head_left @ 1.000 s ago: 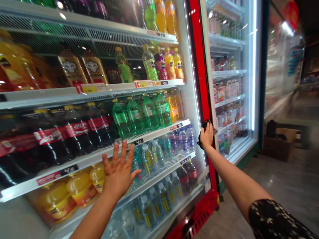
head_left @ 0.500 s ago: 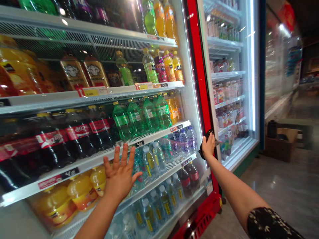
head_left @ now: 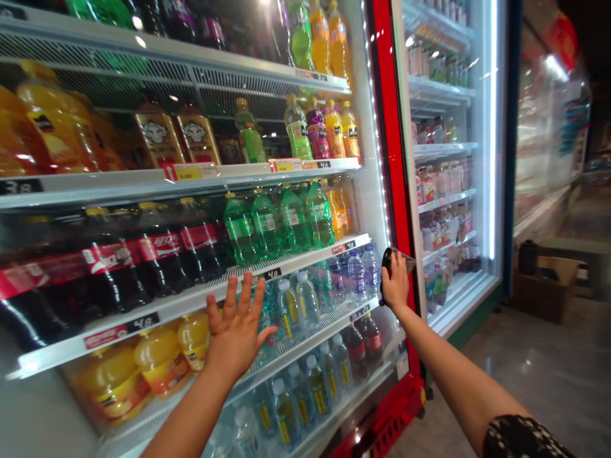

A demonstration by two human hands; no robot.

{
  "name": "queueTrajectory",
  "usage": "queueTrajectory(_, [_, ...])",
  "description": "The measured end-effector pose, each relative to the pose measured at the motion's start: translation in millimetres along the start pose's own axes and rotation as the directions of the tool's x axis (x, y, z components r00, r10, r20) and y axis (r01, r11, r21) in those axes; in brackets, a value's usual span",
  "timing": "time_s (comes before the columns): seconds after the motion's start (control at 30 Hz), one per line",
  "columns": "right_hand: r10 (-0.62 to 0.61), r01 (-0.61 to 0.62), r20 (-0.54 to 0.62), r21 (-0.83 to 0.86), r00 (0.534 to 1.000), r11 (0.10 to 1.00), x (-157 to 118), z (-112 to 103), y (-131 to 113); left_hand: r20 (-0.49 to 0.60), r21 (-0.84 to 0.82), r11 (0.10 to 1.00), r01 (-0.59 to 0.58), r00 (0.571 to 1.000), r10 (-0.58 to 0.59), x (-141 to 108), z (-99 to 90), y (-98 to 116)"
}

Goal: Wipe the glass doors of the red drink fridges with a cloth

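My left hand (head_left: 237, 324) is raised before the glass front of a drinks cooler, its fingers spread and nothing in it. Whether its palm touches the glass I cannot tell. My right hand (head_left: 395, 280) presses a black cloth-like piece (head_left: 386, 259) against the cooler door close to its red frame (head_left: 398, 159). The black piece sticks out around the fingers and palm; its exact kind is hard to make out. Behind the glass stand cola bottles (head_left: 160, 251), green soda bottles (head_left: 296, 219) and orange drink bottles (head_left: 160, 362).
A second lit cooler (head_left: 477, 273) stands to the right. Farther back on the grey floor (head_left: 496, 362) is a cardboard box (head_left: 548, 296) with a dark container (head_left: 527, 256) by it. A red base (head_left: 396, 410) runs under the nearer cooler.
My right hand has shifted left with the black piece, from the red frame toward the glass. The left hand keeps its spread pose. The view has turned slightly left.
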State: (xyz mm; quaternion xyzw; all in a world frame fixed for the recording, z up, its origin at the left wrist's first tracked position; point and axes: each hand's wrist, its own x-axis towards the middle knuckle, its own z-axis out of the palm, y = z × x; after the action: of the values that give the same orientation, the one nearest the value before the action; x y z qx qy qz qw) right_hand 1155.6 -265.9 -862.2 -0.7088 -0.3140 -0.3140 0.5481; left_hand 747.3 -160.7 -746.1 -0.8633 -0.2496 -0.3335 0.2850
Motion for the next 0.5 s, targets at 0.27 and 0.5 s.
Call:
queueTrajectory(0.27, [-0.352, 0.354, 0.154, 0.015, 0.923, 0.935, -27.7, 4.5, -64.1, 0.026, 0.013, 1.0, 0.009, 1.0, -0.009, -0.9, -2.2, 1.9])
queueTrajectory(0.5, [-0.127, 0.126, 0.04, 0.012, 0.991, 0.992, -12.4, -6.9, -37.3, 0.074, 0.043, 0.999, 0.02, 0.997, -0.023, -0.5, -5.4, 4.5])
